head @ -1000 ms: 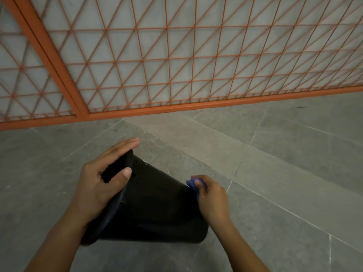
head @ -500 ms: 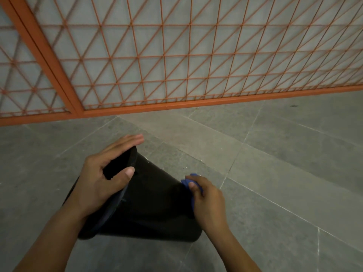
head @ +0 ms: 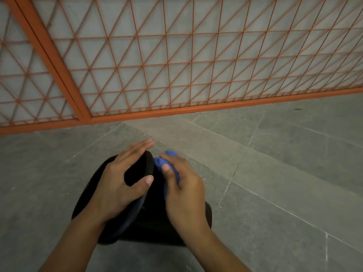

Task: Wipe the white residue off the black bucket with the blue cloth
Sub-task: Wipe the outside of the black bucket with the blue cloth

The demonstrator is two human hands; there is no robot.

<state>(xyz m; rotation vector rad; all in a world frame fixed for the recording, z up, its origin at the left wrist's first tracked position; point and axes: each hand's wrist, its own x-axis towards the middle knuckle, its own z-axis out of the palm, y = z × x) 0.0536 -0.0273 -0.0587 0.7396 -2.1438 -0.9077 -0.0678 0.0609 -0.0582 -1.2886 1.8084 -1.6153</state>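
A black bucket (head: pixel 151 222) lies on its side on the grey stone floor, its mouth turned to the left. My left hand (head: pixel 119 183) grips the bucket's rim, fingers over the top edge and thumb on the outer wall. My right hand (head: pixel 184 195) presses a bunched blue cloth (head: pixel 167 163) against the bucket's outer wall, just right of the rim. Most of the cloth is hidden under my fingers. No white residue shows on the dark wall from here.
An orange metal grille fence (head: pixel 176 65) with a thick post (head: pixel 53 61) runs across the back, its bottom rail on the floor. Grey stone floor slabs (head: pixel 284 183) stretch out to the right and front.
My right hand has slid the blue cloth along the bucket wall from near its base up to beside the rim. My left hand keeps its hold on the rim.
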